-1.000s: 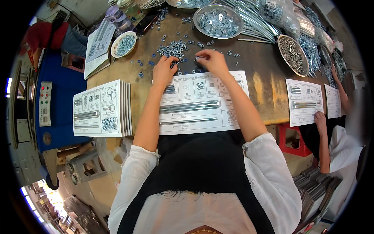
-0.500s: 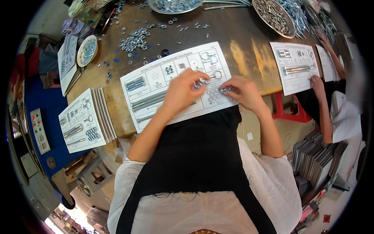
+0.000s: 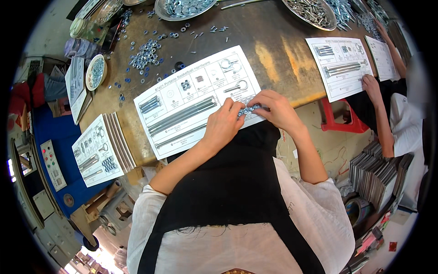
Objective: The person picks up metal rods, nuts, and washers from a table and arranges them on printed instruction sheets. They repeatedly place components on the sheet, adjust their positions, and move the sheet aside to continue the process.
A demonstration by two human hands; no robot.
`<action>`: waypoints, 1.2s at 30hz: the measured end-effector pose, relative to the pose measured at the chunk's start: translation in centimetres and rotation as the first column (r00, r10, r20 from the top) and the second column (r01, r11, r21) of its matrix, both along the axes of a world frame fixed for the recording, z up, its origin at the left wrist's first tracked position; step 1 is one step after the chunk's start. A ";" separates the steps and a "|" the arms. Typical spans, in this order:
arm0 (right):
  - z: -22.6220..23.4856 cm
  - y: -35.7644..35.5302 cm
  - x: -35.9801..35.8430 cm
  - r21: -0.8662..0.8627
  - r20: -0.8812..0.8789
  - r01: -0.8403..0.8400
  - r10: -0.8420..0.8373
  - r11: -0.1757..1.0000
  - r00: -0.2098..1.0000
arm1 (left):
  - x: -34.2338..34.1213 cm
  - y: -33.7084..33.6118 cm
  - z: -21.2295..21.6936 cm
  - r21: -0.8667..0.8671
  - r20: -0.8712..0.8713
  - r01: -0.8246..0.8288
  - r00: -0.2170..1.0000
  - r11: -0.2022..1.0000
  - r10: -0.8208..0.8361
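A large printed hardware card [image 3: 169,94] lies at the table's near edge, showing bolts, nuts, washers and ring pins in boxes. At its lower right box a short row of blue-ringed lock nuts [image 3: 246,111] sits between my two hands. My left hand [image 3: 224,122] has its fingertips closed on the left end of the row. My right hand [image 3: 277,111] pinches the right end, thumb and fingers bent over it. Fingers partly cover the nuts and the round shapes behind them.
Loose nuts [image 3: 146,55] are scattered beyond the card. Metal bowls of washers [image 3: 185,8] and screws [image 3: 312,11] stand farther back. Stacked cards [image 3: 102,148] are at left. On the right a co-worker's hand [image 3: 372,84] touches another card [image 3: 340,68]; a red stool [image 3: 340,116] is below.
My left hand has come down from the ring pin box to the lower right box. My right hand has moved slightly left, and the nuts now sit in a row between both hands.
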State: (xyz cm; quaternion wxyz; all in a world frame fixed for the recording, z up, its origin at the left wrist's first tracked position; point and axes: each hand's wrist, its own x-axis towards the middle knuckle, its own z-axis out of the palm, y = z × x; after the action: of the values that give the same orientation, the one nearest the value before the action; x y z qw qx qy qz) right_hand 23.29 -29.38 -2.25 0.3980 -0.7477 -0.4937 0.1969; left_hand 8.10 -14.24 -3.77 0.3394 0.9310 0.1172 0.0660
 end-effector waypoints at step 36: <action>-4.9 32.7 1.1 0.129 0.274 -0.176 0.136 0.976 0.952 | -1.0 24.2 -1.2 0.074 0.066 -0.429 0.903 0.900 0.424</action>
State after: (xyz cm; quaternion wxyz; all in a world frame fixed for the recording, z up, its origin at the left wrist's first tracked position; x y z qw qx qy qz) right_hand 24.37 3.29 -7.15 0.3679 -0.6932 -0.6134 0.0885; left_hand 7.12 9.93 -4.96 0.2789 0.8947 0.3068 0.1663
